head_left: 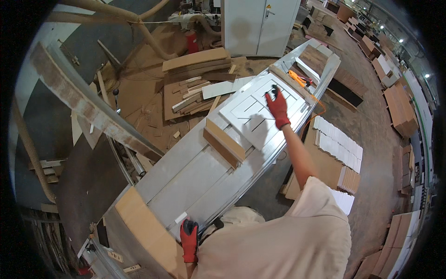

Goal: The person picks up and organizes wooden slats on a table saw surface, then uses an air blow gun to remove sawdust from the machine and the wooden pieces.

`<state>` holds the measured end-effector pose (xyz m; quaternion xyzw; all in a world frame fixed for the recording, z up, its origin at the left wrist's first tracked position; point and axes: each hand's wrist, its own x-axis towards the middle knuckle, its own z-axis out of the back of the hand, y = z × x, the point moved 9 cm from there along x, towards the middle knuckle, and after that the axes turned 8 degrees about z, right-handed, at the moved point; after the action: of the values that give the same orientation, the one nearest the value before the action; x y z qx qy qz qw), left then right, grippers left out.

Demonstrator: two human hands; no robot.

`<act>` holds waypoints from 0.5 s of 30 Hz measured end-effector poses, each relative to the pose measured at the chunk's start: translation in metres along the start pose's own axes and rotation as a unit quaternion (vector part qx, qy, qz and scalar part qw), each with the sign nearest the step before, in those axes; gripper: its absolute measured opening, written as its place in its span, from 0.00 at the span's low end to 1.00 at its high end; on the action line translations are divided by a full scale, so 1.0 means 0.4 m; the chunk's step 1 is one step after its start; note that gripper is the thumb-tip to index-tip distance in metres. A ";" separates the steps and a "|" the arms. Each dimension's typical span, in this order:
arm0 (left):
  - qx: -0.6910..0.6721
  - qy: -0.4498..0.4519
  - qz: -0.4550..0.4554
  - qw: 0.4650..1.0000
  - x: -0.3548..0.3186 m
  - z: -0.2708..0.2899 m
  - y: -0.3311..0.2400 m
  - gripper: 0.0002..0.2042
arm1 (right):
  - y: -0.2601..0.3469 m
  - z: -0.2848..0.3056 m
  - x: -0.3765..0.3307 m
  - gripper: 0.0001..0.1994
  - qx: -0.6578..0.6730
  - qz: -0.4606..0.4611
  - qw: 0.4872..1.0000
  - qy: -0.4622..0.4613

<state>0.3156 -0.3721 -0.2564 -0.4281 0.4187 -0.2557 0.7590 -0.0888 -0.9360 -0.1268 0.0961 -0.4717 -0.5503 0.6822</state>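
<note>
My right hand (278,108), in a red glove with black fingers, reaches over a white panel (245,113) with slot-like grooves. Its fingers are apart and hold nothing; whether they touch the panel I cannot tell. At the near end of the long grey bench (167,181), my left hand (189,241) rests by the edge in a matching glove. Its short-looking fingers appear laid on the surface, beside a small white piece (180,217). A brown-faced block (224,144) lies across the bench, close to the panel's near edge.
Orange-handled tools (298,79) lie at the bench's far end, with an orange cord (321,108) hanging down. Stacked white panels (338,144) stand right of the bench. Offcuts (197,95) and boards pile up left, near a hose (151,42). A grey cabinet (244,28) stands behind.
</note>
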 end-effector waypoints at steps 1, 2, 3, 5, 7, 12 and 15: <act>0.049 0.000 -0.018 0.999 -0.010 -0.010 -0.050 0.27 | -0.113 0.028 0.045 0.31 -0.016 -0.068 0.998 0.010; 0.094 -0.007 -0.037 0.995 -0.009 -0.020 -0.083 0.27 | -0.186 0.047 0.090 0.31 -0.058 -0.096 0.993 0.022; 0.112 -0.001 -0.053 0.992 0.011 -0.012 -0.036 0.29 | -0.220 0.065 0.126 0.32 -0.095 -0.110 0.989 0.041; 0.220 0.032 -0.030 0.974 0.020 -0.056 -0.125 0.31 | -0.352 0.146 0.172 0.33 -0.183 -0.128 0.973 0.059; 0.302 0.061 -0.013 0.951 0.072 -0.069 -0.033 0.35 | -0.442 0.162 0.216 0.32 -0.266 -0.168 0.946 0.077; 0.450 0.119 0.037 0.885 0.179 -0.077 0.025 0.38 | -0.517 0.149 0.273 0.27 -0.293 -0.239 0.920 0.099; 0.423 0.127 0.063 0.895 0.117 -0.144 -0.249 0.39 | -0.641 0.221 0.252 0.24 -0.319 -0.286 0.900 0.075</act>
<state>0.2879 -0.4822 -0.2062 -0.0037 0.3897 -0.4126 0.8234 -0.3295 -1.0828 -0.1919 0.0451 -0.1708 -0.8340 0.5228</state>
